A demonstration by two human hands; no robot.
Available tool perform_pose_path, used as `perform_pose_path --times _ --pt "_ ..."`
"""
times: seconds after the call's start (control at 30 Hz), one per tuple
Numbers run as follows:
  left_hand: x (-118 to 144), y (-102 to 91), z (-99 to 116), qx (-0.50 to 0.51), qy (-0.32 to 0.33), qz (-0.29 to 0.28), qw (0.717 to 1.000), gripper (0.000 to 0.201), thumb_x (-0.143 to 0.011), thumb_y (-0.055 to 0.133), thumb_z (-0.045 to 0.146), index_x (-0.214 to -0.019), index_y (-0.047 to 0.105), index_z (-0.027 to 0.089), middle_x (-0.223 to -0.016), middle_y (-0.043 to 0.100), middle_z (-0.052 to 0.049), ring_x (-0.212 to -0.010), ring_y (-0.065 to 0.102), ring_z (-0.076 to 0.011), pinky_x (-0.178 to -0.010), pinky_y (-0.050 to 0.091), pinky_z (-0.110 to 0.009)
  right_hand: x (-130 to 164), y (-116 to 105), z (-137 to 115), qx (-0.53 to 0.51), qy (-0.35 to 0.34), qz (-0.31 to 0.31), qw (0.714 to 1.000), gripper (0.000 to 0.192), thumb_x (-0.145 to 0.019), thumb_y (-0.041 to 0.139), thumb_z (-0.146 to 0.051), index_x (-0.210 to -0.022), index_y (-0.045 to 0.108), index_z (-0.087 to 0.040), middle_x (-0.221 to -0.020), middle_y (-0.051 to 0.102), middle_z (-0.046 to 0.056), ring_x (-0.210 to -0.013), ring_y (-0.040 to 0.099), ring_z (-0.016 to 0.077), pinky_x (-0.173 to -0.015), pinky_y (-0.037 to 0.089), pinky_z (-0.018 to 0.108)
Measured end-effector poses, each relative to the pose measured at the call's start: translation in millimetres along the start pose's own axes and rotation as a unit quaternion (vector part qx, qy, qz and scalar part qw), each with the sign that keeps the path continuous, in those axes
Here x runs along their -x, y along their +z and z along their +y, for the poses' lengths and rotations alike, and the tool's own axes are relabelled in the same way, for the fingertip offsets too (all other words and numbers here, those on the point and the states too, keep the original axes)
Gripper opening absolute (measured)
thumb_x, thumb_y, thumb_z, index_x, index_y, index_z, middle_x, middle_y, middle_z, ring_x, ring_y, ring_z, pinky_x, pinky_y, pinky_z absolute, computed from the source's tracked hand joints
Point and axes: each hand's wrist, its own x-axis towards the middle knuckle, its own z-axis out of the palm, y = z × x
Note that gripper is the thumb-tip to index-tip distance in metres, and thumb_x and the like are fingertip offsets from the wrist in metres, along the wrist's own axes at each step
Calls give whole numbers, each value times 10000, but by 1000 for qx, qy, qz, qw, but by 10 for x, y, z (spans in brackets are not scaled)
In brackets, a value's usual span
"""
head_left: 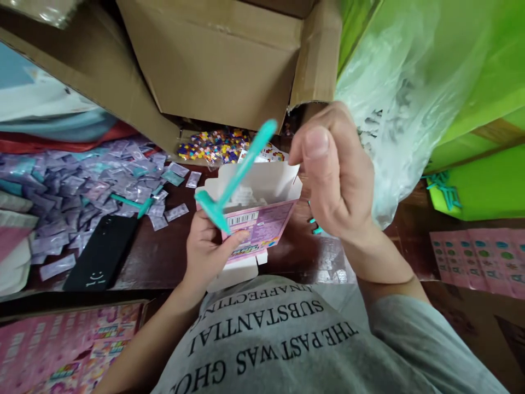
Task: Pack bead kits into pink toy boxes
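My left hand grips a small pink printed cardboard box by its near side, thumb on the barcode panel. The box's top flaps stand open, showing pale pieces inside. A teal T-shaped plastic tool slants over the opening, blurred, its crossbar beside my left fingers; whether it touches them I cannot tell. To the right of the box, my right hand is raised with its fingers curled and thumb folded over. It is apart from the tool, and the inside of its grip is hidden.
Many small lilac packets lie left, with another teal tool and a black phone. Large cardboard boxes stand behind bags of coloured pieces. A clear plastic bag, a green bin and pink printed sheets are right.
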Motion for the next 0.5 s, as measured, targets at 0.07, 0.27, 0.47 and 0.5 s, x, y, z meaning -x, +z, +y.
perform_pose_path --times 0.07,0.27,0.47,0.5 --pt "-3 14 -40 7 -6 -6 1000 650 -789 999 510 -1247 626 238 -1129 835 -51 -1020 848 -295 -900 736 -433 37 73 125 -11 11 -21 1000 327 -1211 447 -438 -1005 661 -302 -1016 724 43 -1035 756 221 -1046 676 431" --pt "-211 301 -162 58 -8 -41 997 677 -864 927 513 -1392 628 213 -1356 799 -137 -1239 802 -293 -1121 667 -488 246 385 508 19 -57 -147 987 314 -1199 510 -416 -1150 754 -225 -1129 784 77 -1126 749 217 -1028 654 426" --pt "-275 -564 -53 3 80 211 974 591 -826 947 549 -1266 711 233 -1213 826 -22 -1187 807 -272 -1074 671 -494 -48 511 599 -69 -18 14 997 201 -1155 622 -404 -1195 757 -262 -1149 755 55 -1063 724 222 -965 595 424" --pt "-193 -795 -23 -24 99 276 956 617 -778 979 545 -1229 714 220 -1202 821 -14 -1193 804 -282 -1078 667 -505 -132 602 634 -77 -8 27 997 220 -1152 621 -434 -1195 750 -260 -1140 745 56 -1040 714 221 -946 588 418"
